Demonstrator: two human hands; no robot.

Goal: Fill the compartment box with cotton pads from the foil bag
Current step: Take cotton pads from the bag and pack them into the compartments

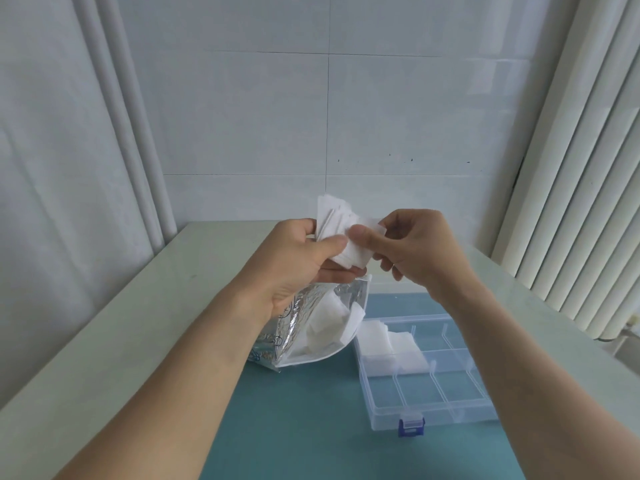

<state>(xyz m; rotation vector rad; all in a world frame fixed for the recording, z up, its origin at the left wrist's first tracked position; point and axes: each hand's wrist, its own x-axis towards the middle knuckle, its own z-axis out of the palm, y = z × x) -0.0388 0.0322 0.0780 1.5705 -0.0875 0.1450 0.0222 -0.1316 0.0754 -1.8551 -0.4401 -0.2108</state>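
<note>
Left hand [298, 261]: raised above the counter, thumb curled over the front of a small stack of cotton pads [337, 225], fingers closed behind it; it carries the bulk of the stack.
Right hand [412, 247]: at the same height, thumb and forefinger pinching the right edge of the front pad, the other fingers loosely curled below; it looks to be peeling pads off or squaring the stack.
Stack: fanned and uneven, the top corners splayed above the left fingers, well clear of the box and bag.
Foil bag [311, 323]: lying open right under the hands on the counter, silver lining showing, more loose white pads visible inside its mouth.
Compartment box [429, 379]: clear plastic, lid open, to the right of the bag and just beside it; a blue latch [411, 425] at its near edge.
Box contents: pads already in the far-left compartments; the near row and the middle ones look bare; the right side is hidden by the right forearm.
Surface: a teal mat [311, 427] under bag and box, on a pale counter [138, 306] against a tiled wall.
Step in hand: sorting a batch taken from the bag, I'd judge, before it goes in; the filling seems early.
Next move calls for: tidying the stack so it fits a cell, then lowering it to the right into an unfilled compartment without shedding pads.
</note>
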